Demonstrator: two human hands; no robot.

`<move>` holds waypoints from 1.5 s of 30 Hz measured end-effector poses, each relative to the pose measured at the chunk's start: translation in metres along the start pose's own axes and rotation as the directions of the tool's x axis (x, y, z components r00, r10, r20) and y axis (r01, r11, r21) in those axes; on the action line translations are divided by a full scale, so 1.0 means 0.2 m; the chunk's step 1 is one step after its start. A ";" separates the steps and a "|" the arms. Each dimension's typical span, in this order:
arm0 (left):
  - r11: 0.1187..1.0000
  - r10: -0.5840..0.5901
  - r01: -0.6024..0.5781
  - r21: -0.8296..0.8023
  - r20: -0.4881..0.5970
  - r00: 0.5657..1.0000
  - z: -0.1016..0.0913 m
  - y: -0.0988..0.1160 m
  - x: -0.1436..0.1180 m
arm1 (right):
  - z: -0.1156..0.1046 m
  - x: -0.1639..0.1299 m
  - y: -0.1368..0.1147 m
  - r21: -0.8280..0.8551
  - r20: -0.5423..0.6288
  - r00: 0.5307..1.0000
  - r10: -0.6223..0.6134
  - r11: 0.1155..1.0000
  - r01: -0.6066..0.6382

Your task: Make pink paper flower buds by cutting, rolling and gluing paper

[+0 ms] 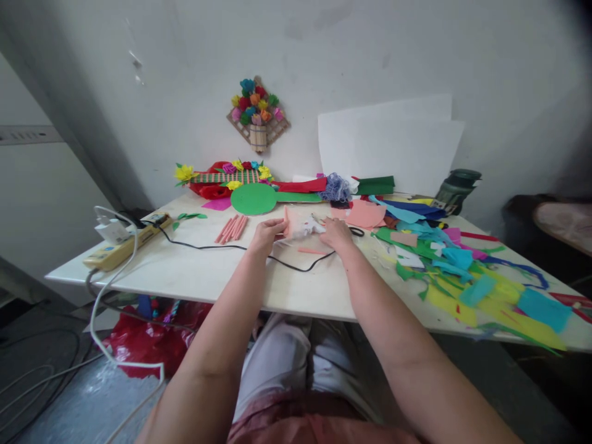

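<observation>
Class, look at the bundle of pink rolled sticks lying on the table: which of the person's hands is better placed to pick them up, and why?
Probably the left hand. The pink rolled sticks lie just to its left, with bare table between. The right hand rests on the far side of the pink paper piece and would have to cross over.

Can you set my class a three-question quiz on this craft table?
1. True or false: both hands touch the pale pink piece.
2. Which lies nearer the left hand: the pink paper rolls or the teal scraps?
3. What colour is the paper disc by the wall?

Key: 1 true, the right hand also touches it; 2 the pink paper rolls; 3 green.
</observation>
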State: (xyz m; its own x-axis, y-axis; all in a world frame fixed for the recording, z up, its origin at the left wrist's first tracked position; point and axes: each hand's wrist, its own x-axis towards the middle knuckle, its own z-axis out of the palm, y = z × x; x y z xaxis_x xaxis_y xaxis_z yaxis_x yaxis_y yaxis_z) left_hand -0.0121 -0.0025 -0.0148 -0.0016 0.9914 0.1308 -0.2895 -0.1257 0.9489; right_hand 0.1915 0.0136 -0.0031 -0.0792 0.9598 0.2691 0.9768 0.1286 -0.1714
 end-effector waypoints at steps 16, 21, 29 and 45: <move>0.997 -0.008 0.005 -0.073 -0.046 0.999 -0.01 -0.04 0.03 | 0.04 0.04 0.03 0.343 -0.139 0.971 0.195 0.929 -0.138; 0.999 -0.030 0.025 -0.046 -0.096 0.995 0.00 -0.04 0.03 | 0.01 0.04 0.03 0.886 -0.021 0.987 0.161 0.460 -0.057; 0.999 -0.037 0.039 0.011 -0.170 0.985 0.01 -0.02 0.01 | -0.07 -0.04 -0.03 0.986 0.053 0.986 -0.160 0.164 -0.026; 0.998 0.025 -0.029 -0.054 -0.086 0.996 0.01 -0.02 0.02 | -0.06 -0.04 -0.03 0.959 0.159 0.964 -0.213 0.267 -0.099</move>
State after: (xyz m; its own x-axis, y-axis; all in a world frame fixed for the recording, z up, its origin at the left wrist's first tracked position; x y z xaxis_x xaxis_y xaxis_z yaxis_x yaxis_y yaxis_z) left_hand -0.0089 0.0015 -0.0185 -0.0907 0.9875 0.1293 -0.3403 -0.1527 0.9278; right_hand 0.1888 0.0017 0.0067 -0.3155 0.9377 0.1456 0.0775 0.1784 -0.9809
